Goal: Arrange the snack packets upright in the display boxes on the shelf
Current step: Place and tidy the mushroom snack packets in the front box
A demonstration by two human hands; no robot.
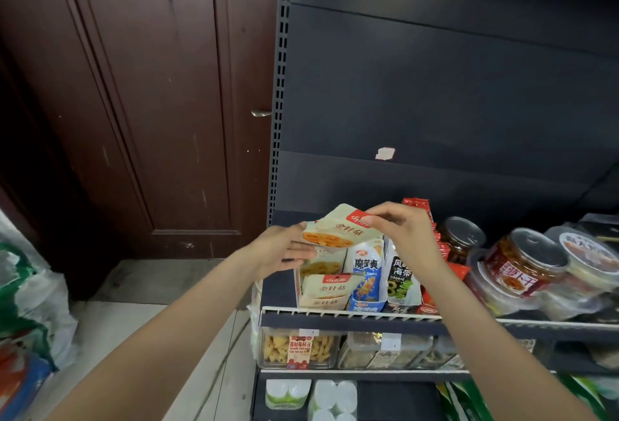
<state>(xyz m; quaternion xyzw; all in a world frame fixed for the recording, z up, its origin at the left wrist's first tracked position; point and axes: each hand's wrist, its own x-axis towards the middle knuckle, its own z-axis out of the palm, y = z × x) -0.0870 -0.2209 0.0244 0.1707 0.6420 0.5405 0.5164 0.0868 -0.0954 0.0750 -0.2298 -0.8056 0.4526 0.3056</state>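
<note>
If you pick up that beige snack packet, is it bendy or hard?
Probably bendy: the beige packet is a thin pouch, and it curves where the right hand pinches its top corner. It likely feels light, since fingertips alone hold it. The left hand steadies its other end, so it may flop.

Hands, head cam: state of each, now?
Left hand: fingers straight, supporting the beige snack packet from beneath.
Right hand: pinching the same packet's top corner.
</note>
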